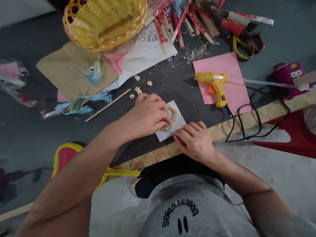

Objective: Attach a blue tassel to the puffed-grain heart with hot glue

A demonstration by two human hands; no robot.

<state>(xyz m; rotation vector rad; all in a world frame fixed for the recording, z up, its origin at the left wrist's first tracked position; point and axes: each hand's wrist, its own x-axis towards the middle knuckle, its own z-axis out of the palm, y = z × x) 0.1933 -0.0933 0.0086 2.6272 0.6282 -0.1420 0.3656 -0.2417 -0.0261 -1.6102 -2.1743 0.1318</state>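
Ring on card
Left hand curls over the ring, right hand bunches at the card's edge; holds unclear. Tugging could distort the ring.

the card looks like matt paper, the ring rough, the glue gun smooth plastic.

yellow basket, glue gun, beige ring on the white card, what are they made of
Yellow basket: probably plastic, slightly glossy, evenly coloured woven strips. Glue gun: likely plastic, smooth moulded body. Beige ring: dull, knobbly pieces, perhaps wood; too small to be sure.
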